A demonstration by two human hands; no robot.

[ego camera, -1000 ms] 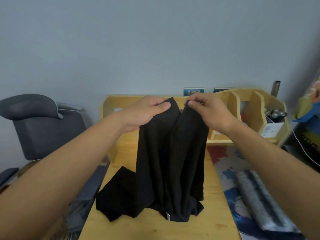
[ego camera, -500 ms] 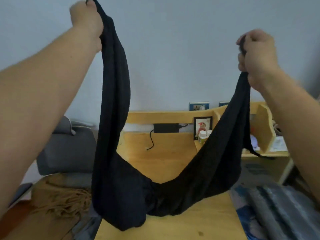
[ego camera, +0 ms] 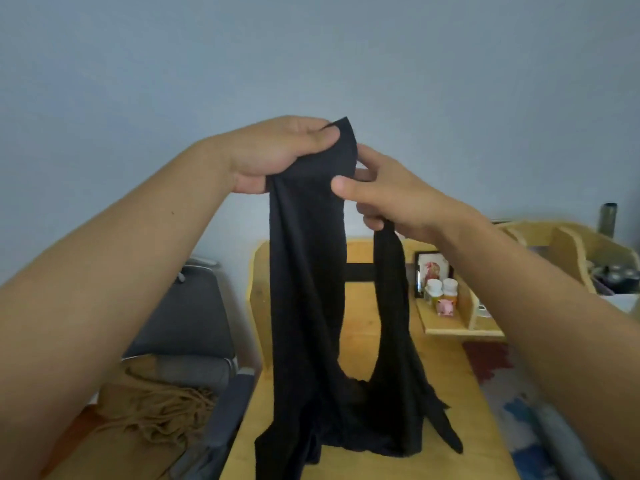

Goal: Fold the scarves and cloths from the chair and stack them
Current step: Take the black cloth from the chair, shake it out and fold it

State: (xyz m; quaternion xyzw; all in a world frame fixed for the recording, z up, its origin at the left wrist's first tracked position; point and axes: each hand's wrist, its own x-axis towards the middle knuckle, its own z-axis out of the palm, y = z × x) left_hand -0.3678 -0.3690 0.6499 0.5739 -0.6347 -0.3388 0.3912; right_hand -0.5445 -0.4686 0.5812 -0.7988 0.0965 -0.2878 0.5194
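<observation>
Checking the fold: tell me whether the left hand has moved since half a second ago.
Yes. The left hand has dropped and swung inward to meet the right hand above the desk, scarf ends together.

Dim, soft, even light; slight blur, wide-angle bending at edges

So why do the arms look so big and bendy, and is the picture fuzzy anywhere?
Head view: the wide-angle lens swells whatever is near its edges, so the forearms balloon. The long black knitted scarf is so dark that its folds hardly show. The left hand and right hand look fairly sharp; the brown fringed scarf looks softer and dimmer.
</observation>
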